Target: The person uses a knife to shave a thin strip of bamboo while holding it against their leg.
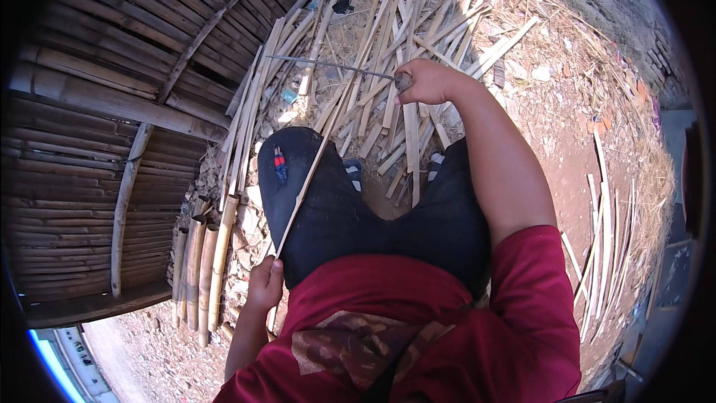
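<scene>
A slatted bamboo wall [82, 67] stands left of the dark trousers [373, 235]. Beyond the trousers lies a loose heap of split strips [411, 134]; a group of cut bamboo poles [195, 269] sits left of them. One long strip [312, 172] runs over the trousers' left thigh and out above the heap. A thin-bladed tool [328, 65] crosses it beyond the trousers; contact cannot be determined. There the right hand [429, 80] is clenched round the tool's handle. The left hand [265, 283], beside the trousers' near left edge, grasps the long strip's near end.
</scene>
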{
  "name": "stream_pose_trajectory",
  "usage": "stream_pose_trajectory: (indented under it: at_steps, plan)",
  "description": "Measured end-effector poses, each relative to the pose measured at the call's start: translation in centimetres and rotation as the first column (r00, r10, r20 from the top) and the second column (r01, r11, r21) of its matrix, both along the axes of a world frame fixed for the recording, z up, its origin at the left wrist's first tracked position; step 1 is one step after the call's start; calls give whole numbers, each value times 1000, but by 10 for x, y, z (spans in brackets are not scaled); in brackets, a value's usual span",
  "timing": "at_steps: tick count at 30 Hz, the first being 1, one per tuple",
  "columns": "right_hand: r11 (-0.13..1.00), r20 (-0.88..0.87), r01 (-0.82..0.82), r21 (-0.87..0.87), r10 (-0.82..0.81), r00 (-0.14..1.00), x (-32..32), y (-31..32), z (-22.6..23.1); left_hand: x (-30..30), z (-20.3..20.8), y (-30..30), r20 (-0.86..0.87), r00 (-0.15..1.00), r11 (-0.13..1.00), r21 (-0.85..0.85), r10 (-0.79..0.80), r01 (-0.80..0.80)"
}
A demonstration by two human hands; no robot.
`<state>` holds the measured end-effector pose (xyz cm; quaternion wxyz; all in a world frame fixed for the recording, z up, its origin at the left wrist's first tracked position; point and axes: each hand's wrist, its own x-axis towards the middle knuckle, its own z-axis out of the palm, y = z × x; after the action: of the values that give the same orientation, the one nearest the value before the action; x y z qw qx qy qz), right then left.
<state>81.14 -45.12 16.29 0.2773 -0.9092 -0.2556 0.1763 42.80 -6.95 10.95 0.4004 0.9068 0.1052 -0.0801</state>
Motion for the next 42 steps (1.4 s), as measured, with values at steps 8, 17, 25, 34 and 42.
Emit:
stream_pose_trajectory:
  at_steps: [8, 17, 25, 34, 42]
  plan:
    - [952, 151, -250, -176, 278, 949, -47, 24, 30, 2, 5, -8, 61, 998, 985, 171, -12, 1]
    - [997, 182, 56, -55, -45, 982, -5, -16, 24, 4, -2, -6, 53, 999, 977, 212, 7, -18]
    - [967, 217, -174, -188, 214, 952, -58, 20, 67, 3, -4, -2, 57, 998, 984, 175, 1, -11]
    - [978, 401, -32, -208, 115, 909, -46, 9, 60, 14, 2, -5, 69, 998, 987, 160, 5, -16]
    - [988, 465, -98, -118, 143, 874, -11, -4, 56, 18, 11, -4, 80, 997, 979, 202, -3, -13]
